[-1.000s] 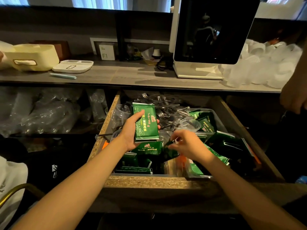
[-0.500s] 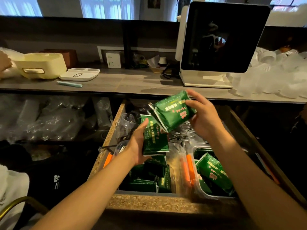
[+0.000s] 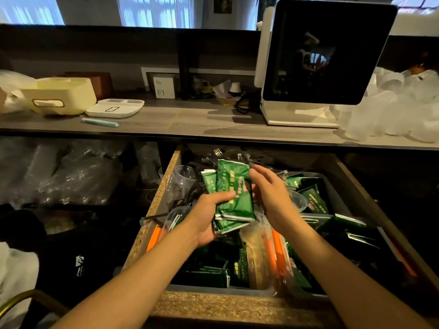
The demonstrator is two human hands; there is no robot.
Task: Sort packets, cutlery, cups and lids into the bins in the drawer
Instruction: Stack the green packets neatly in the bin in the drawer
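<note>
Holding a stack of green packets above the open drawer.

I am gripping the stack from below and the left with my left hand, thumb curled over its face; my right hand is lying against its right edge, fingers loosely bent, and I cannot tell whether it is pinching. More packets are filling the bins beneath, beside orange-handled cutlery and a clear cup.
</note>
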